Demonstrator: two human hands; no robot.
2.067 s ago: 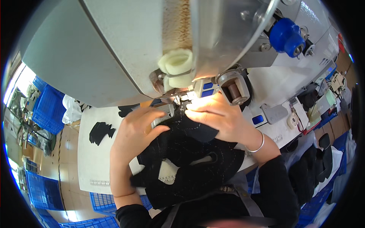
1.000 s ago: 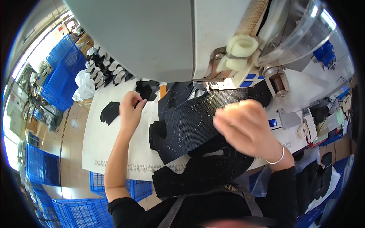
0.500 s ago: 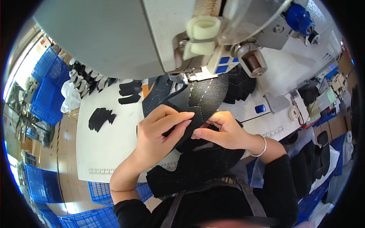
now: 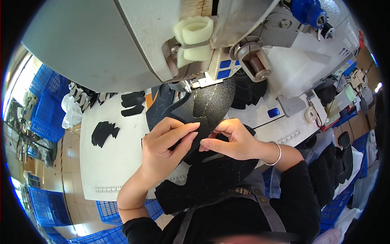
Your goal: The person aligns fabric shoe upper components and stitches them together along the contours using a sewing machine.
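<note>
My left hand [image 4: 167,141] pinches a black fabric piece [image 4: 201,127] between thumb and fingertips. Close to its right, my right hand [image 4: 232,140] is closed on the lower right edge of the same work, its thumb pointing left; exactly what lies in those fingers is partly hidden. Just beyond my hands, a shiny dark grey mesh piece [image 4: 214,99] with light stitch lines runs under the head of a sewing machine [image 4: 185,85]. A dark stitched panel [image 4: 160,106] lies left of the mesh. A larger black fabric panel [image 4: 205,179] drapes over the table's near edge onto my lap.
Cut black pieces [image 4: 105,133] lie on the white table [image 4: 95,166] at left, others [image 4: 132,103] behind. A stack of black pieces [image 4: 250,93] sits right of the machine head. Blue crates [image 4: 48,205] stand on the floor at left. A tape measure [image 4: 310,115] rests at right.
The view has shifted a little, so the machine and table sit further left in it. Both hands keep hold of the black fabric in nearly the same pose.
</note>
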